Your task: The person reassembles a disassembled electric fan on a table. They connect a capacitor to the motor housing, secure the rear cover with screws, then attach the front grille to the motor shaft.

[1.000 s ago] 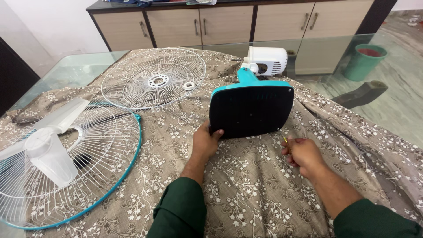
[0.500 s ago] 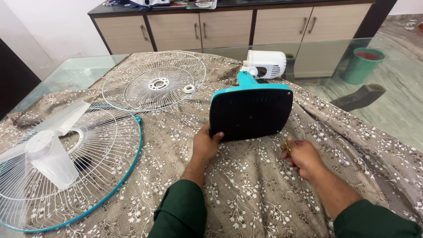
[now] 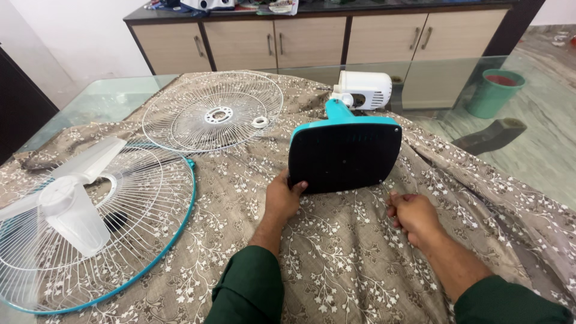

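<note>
Left hand is closed on the lower left corner of the fan base, which is stood on edge on the cloth-covered desk, dark underside toward the camera, with the teal neck and white motor housing lying behind it. Right hand is curled loosely just below the base's lower right corner; whether anything is pinched in it cannot be told. The base is judged stiff, smooth and fairly heavy at the motor end, best held by both lower corners. Open cloth is left in front, while the glass edge falls away at right and two wire grilles and a pale blade crowd the left.
</note>
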